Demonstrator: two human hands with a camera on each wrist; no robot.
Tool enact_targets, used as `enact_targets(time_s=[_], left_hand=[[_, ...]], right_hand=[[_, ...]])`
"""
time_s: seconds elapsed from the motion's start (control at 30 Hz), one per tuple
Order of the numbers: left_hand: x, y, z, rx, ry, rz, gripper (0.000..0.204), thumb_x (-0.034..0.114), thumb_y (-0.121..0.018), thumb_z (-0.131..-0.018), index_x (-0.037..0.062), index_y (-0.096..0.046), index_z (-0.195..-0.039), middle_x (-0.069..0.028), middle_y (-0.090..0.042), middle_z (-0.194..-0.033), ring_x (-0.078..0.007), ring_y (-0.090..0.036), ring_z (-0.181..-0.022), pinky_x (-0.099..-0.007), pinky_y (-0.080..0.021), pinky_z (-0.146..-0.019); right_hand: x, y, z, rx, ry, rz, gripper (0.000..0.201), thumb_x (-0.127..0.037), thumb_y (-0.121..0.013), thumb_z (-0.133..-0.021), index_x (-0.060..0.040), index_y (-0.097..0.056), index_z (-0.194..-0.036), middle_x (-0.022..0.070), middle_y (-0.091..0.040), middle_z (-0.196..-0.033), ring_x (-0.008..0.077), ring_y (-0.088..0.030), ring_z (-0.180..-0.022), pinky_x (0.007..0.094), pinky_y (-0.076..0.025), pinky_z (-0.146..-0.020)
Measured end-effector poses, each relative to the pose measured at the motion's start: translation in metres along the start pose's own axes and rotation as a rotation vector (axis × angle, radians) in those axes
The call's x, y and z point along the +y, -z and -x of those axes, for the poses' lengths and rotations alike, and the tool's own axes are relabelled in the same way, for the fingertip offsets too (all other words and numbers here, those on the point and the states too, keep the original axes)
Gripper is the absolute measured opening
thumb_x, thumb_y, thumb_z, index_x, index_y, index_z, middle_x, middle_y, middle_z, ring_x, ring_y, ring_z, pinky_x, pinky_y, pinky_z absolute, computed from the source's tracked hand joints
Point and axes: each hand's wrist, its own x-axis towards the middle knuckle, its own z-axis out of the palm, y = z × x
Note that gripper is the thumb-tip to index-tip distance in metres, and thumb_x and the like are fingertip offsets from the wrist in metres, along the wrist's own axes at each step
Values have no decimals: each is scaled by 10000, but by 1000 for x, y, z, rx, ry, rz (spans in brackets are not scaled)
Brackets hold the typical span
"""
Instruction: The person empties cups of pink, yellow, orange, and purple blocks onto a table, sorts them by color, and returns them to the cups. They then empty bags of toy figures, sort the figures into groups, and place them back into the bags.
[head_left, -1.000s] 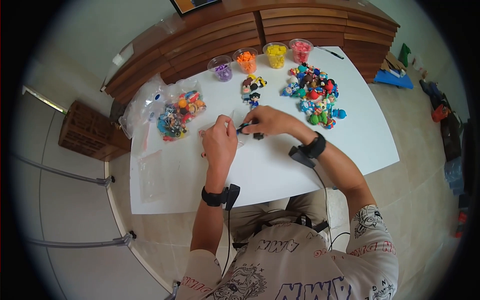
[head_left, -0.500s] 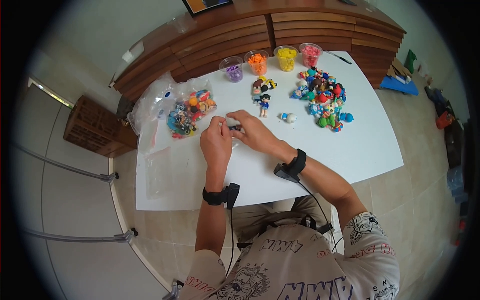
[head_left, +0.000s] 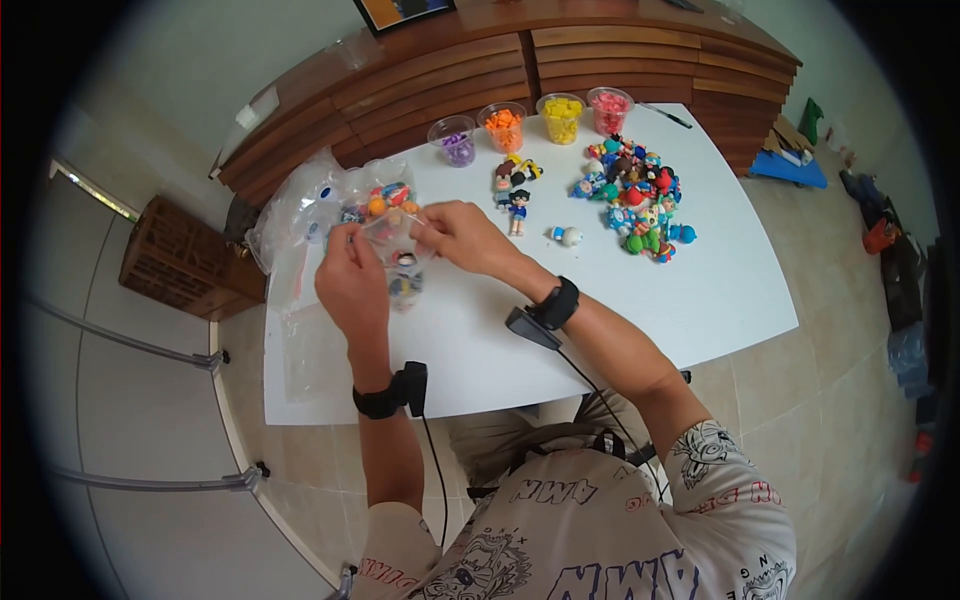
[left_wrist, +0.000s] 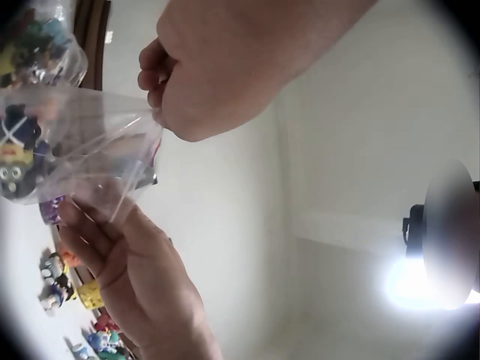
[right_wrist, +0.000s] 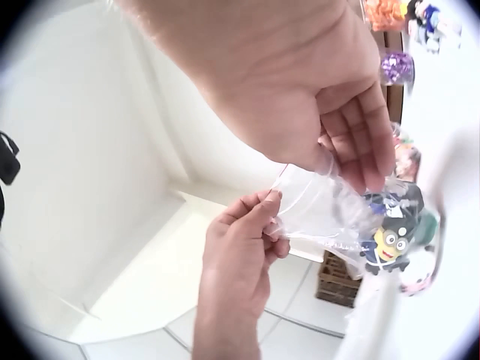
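Both hands hold the mouth of a small clear plastic bag (head_left: 388,236) over the left part of the white table. My left hand (head_left: 352,285) pinches one side of its rim, and my right hand (head_left: 470,238) grips the other. Several toy figures hang in the lower part of the bag, among them a yellow minion figure (right_wrist: 391,244) with goggles. In the left wrist view, the plastic stretches between the left hand (left_wrist: 225,67) and the right hand (left_wrist: 146,277). A white-headed figure (head_left: 567,236) lies to the right of my right hand.
Behind the hands sits a larger clear bag of figures (head_left: 392,196). Cups of purple (head_left: 458,150), orange (head_left: 504,130), yellow (head_left: 562,120) and pink pieces (head_left: 609,110) line the back edge. A figure pile (head_left: 640,195) lies right, beside a dark-haired figure (head_left: 517,212). A flat clear bag (head_left: 308,350) lies front left.
Both hands have moved left and apart, with the small bag now spread between them. The white-headed figure came into view as the right hand moved away from it.
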Motion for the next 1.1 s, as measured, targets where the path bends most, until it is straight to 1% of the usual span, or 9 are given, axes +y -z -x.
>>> enact_targets(time_s=[0.27,0.4,0.47,0.57,0.6,0.7,0.8,1.0,1.1], left_hand=[[7,-69,49,-189,-248,-40,60,107,-642,-963,57,-667,-984,-183,-695,-787,-393,-696,-755,-479,-528,-637],[16,-80,56,-233,-256,0,35,80,-650,-959,46,-656,-963,-159,-693,-730,-365,-694,-680,-461,-519,-602],[16,-84,54,-224,-263,-2,35,78,-653,-958,43,-655,-960,-158,-688,-715,-363,-692,-664,-459,-519,-598],[16,-87,56,-241,-262,-8,42,79,-659,-956,37,-656,-959,-159,-685,-703,-363,-692,-651,-460,-519,-595],[18,-88,57,-257,-254,-7,48,83,-662,-955,36,-657,-960,-161,-688,-705,-365,-694,-653,-463,-519,-596],[20,-94,61,-285,-210,-2,55,89,-667,-953,35,-661,-960,-166,-695,-717,-370,-694,-652,-467,-521,-599],[20,-94,62,-293,-214,6,63,95,-672,-951,33,-664,-959,-169,-700,-721,-373,-695,-654,-468,-522,-601],[21,-83,60,-288,-200,-31,69,94,-671,-949,27,-668,-963,-171,-694,-709,-374,-693,-652,-464,-521,-601],[22,-85,60,-303,-206,-20,71,96,-670,-951,27,-670,-965,-172,-693,-706,-373,-694,-652,-465,-520,-600]], right_hand=[[59,60,36,76,-40,383,231,-211,-661,-991,7,-728,-956,138,-777,-861,266,-745,-745,382,-585,-760],[48,124,104,333,-43,1004,267,-193,-758,-900,-50,-717,-1121,164,-705,-1198,328,-685,-1094,417,-568,-915],[50,158,125,406,-240,1190,420,-168,-805,-857,-54,-664,-1235,158,-634,-1309,352,-592,-1255,439,-539,-998],[52,183,148,334,-392,1155,505,-124,-821,-832,-44,-628,-1292,164,-610,-1342,378,-558,-1293,465,-520,-1038],[59,182,151,334,-397,1155,505,-124,-821,-832,-44,-628,-1292,164,-610,-1342,378,-558,-1293,465,-520,-1038],[73,169,149,254,42,1213,520,-125,-847,-798,-19,-631,-1259,170,-599,-1318,386,-569,-1263,482,-546,-998],[69,168,138,257,157,1119,510,-130,-848,-799,-20,-633,-1249,175,-608,-1286,379,-576,-1244,476,-553,-964],[66,174,123,411,-249,1203,539,-235,-858,-807,-12,-627,-1240,208,-617,-1187,371,-635,-1094,460,-574,-842],[82,173,116,375,-234,1270,586,-279,-864,-808,-15,-605,-1263,215,-617,-1163,381,-655,-1038,451,-580,-823]])
